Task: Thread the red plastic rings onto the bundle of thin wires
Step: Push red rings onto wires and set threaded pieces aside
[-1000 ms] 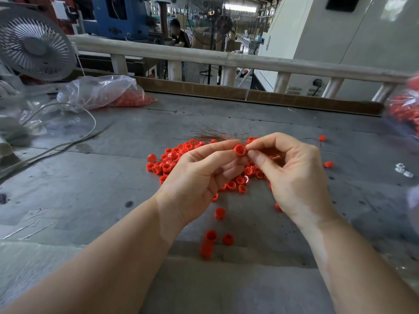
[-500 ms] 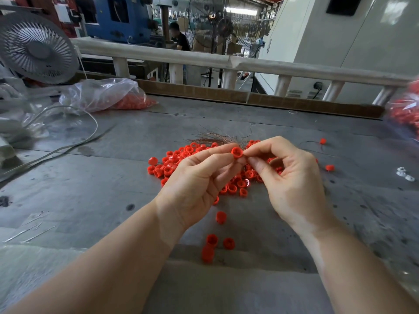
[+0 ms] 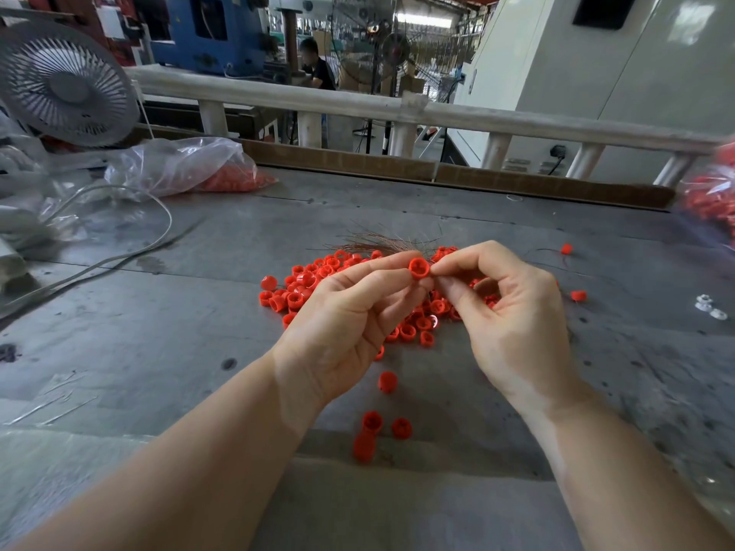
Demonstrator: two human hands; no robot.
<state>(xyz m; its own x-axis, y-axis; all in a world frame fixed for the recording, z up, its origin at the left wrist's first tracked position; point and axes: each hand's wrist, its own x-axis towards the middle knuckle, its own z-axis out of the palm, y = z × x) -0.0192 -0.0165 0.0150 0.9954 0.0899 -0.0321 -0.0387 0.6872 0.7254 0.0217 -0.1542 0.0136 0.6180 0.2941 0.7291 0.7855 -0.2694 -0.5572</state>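
One red ring (image 3: 419, 268) raised, open end up — loose red rings (image 3: 405, 332) heaped below; thin wires (image 3: 378, 239) fanned behind.

There are two hands: a left hand (image 3: 342, 324) and a right hand (image 3: 513, 324). One red ring (image 3: 419, 268) is held up between them. A big pile of red rings (image 3: 310, 288), too many to count, lies on one counter (image 3: 159, 332). One wire bundle (image 3: 378, 242). Two bags (image 3: 187, 165) of red pieces. One white fan (image 3: 63, 81).

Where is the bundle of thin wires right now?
In the head view, the bundle of thin wires lies on the table at the far edge of the red ring pile, just beyond the left hand.
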